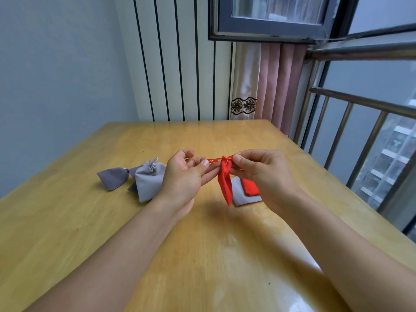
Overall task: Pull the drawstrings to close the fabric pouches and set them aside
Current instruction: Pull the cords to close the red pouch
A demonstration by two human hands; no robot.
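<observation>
A red fabric pouch (225, 184) hangs above the table between my hands, its neck gathered tight. My left hand (188, 176) pinches the red drawstring (215, 159) on the pouch's left side. My right hand (261, 170) pinches the string at the gathered neck on the right. On the table to the left lie closed pouches: a light grey one (148, 181) and a darker grey one (112, 177). Behind my right hand, a flat grey pouch (242, 195) lies with a flat red pouch (251, 186) on top of it.
The wooden table (202, 244) runs from the striped back wall towards me. A metal railing (360, 122) and window stand along the right edge. A pink curtain (281, 86) hangs at the back right corner. A plain wall borders the left side.
</observation>
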